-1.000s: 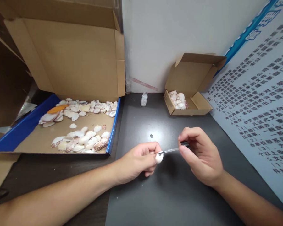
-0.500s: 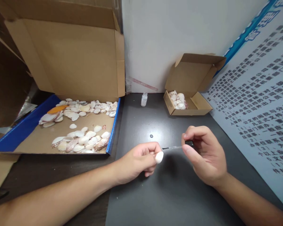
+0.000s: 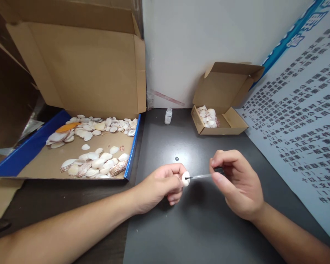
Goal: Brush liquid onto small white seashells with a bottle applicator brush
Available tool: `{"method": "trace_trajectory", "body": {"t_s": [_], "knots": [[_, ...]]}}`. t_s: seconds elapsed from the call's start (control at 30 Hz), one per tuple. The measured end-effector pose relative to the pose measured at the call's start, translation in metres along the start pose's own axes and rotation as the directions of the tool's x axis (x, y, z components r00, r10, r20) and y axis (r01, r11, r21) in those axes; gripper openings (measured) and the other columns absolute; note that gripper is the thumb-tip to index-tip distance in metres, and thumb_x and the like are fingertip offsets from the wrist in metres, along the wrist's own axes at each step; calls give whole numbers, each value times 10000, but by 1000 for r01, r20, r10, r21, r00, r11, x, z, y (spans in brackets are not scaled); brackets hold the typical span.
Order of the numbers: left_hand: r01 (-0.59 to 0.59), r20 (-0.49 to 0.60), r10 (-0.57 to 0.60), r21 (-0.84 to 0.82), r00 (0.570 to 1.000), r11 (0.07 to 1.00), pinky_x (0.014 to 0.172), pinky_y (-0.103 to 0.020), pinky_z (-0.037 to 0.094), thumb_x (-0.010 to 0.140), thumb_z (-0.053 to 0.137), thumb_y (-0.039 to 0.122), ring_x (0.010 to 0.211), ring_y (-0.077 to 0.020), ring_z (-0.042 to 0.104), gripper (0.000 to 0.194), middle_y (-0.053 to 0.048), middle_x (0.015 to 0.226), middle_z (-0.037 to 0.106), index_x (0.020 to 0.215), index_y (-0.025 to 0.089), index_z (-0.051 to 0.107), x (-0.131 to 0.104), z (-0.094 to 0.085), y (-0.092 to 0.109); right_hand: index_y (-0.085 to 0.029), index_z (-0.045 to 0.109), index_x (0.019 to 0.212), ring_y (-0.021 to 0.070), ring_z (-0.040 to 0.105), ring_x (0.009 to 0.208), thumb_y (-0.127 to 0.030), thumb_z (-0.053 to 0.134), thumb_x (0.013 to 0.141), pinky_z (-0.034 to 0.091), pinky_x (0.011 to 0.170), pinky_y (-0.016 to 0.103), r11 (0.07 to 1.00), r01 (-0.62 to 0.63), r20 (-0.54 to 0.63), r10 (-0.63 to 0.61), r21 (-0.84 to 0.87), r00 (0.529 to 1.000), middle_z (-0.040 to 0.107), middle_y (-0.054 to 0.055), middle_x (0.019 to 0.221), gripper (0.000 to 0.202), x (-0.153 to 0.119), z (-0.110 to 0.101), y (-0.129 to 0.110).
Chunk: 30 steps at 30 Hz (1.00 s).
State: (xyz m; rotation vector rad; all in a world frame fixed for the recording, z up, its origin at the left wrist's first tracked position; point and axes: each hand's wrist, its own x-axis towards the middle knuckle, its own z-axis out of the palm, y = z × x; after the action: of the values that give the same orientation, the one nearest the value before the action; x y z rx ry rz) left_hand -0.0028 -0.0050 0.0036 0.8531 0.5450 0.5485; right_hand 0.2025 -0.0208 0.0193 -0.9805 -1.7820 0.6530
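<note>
Above the dark table, my left hand (image 3: 165, 185) pinches a small white seashell (image 3: 186, 182) between thumb and fingers. My right hand (image 3: 238, 183) is closed on a thin brush (image 3: 202, 176) with a clear stem and dark tip. The brush points left, and its tip lies at the face of the shell. Its dark cap end is mostly hidden in my right fingers. Farther back on the table stands a small uncapped glass bottle (image 3: 168, 116) with a white label.
At the left is a large open cardboard box (image 3: 38, 163) with blue sides and many shells (image 3: 99, 161). A smaller open box (image 3: 222, 128) with shells stands at the back right. A small dark ring (image 3: 176, 158) lies on the table (image 3: 159, 234). Printed poster (image 3: 299, 121) at right.
The brush tip has moved from just above the shell down onto its face. The shell has turned and shifted slightly up in my left fingers. My right hand has tilted a little.
</note>
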Motion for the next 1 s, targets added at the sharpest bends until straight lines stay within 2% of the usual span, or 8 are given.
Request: {"method": "trace_trajectory", "body": {"t_s": [0.13,0.33,0.53,0.7,0.87,1.0], "knots": [[-1,-8,1,-32,1000,999,490,-216,286,780,617,262,443,-58,306,177,101,504,349,770,193,454,1,0,2,-264,531,949,134,470,584,-73,601,827,382,511,280,999,-14,-20,14,-38,1000,516,-20,771,238,1,1,-2],[4,-15,-5,-44,1000,999,497,-212,292,770,623,255,451,-58,315,171,99,512,343,776,193,463,1,1,1,-248,558,972,152,472,608,-145,522,894,383,549,301,999,1,-3,-1,36,1000,511,-9,749,134,-2,-2,2],[10,-13,-10,-31,1000,999,498,-215,290,766,617,252,458,-61,321,170,95,519,342,770,193,457,0,1,3,-259,536,937,134,468,585,-97,613,833,384,531,284,997,-3,-4,3,-73,1000,530,-23,760,207,0,0,0],[12,-23,-13,-37,1000,999,502,-216,289,758,616,242,457,-60,310,167,97,519,341,770,195,457,0,1,2,-248,542,970,154,463,614,-135,494,902,374,561,309,999,0,-1,0,42,1000,498,-9,749,141,-1,-2,1],[0,-21,-1,-33,1000,999,496,-217,286,761,621,255,456,-64,314,167,97,514,341,772,193,466,0,2,2,-248,530,925,137,445,593,-96,565,849,366,540,289,995,11,22,-9,-96,1000,487,-25,733,174,0,-1,-1],[24,-21,-25,-47,999,999,494,-219,285,740,601,221,446,-59,310,141,97,514,337,758,190,465,0,2,4,-248,546,958,146,441,603,-147,500,904,367,552,300,999,-12,20,12,-44,1000,489,-19,737,124,-1,-2,1]]}}
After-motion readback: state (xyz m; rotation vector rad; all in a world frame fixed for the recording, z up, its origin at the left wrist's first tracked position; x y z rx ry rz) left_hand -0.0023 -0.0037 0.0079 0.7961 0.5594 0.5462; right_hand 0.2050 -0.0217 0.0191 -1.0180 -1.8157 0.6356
